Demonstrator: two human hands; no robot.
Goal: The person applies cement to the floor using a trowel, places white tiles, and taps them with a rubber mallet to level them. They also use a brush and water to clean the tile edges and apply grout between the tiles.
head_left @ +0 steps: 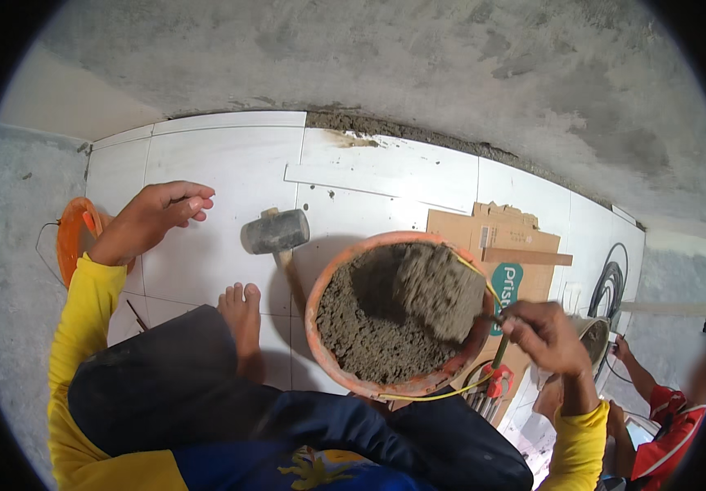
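Two bare hands reach out over the floor. The right hand [545,337] is closed around the handle of a mortar-covered trowel [441,293]. The left hand [164,214] is half open, fingers a bit bent, and holds nothing.

The trowel is at the right side of an orange bucket [402,236], over the wet mortar [369,348] inside. I cannot tell if they touch. A black rubber mallet [277,232] lies just left of the bucket. To the right, a brown wood strip [527,256] lies on cardboard [451,225]. White tiles [205,155] run toward a gray wall [418,57]. A person in red [672,425] is at far right.
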